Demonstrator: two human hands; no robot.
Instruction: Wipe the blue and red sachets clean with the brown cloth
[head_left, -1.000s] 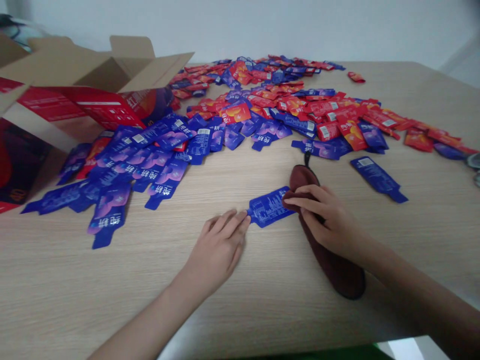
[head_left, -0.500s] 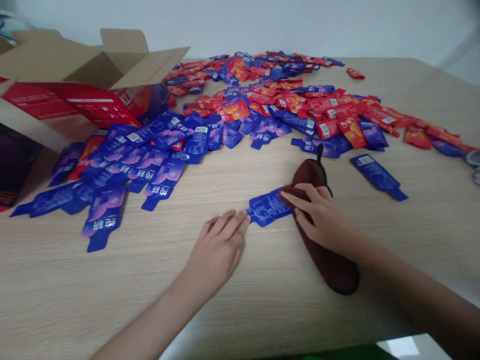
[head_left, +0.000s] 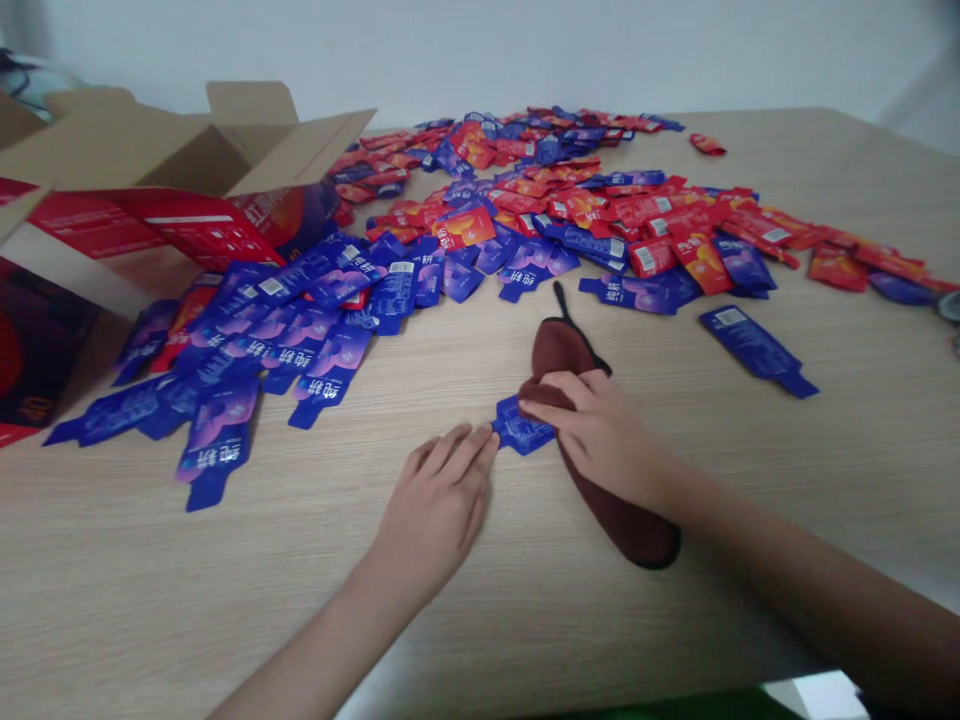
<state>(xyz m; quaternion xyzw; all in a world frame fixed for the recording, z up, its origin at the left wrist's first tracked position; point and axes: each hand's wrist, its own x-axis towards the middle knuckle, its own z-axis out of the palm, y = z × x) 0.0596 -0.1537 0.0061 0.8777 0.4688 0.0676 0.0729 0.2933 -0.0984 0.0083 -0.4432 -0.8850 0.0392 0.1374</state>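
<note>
A blue sachet (head_left: 519, 432) lies flat on the table, its narrow neck pointing left. My left hand (head_left: 442, 490) holds that neck down against the tabletop with its fingertips, the fingers close together. In my right hand (head_left: 600, 425) is a folded dark brown cloth (head_left: 615, 510) with black edging and a black loop. The cloth is pressed over the right part of the sachet, which it hides.
An open printed cardboard box (head_left: 217, 225) stands at the left. Blue sachets (head_left: 217, 435) lie piled in front of it. Mixed red and blue sachets (head_left: 660, 220) spread across the back. A single blue sachet (head_left: 756, 350) lies to the right.
My right hand has slid the cloth leftward along the sachet, covering more of it. My left hand stays at the neck. The view has shifted slightly.
</note>
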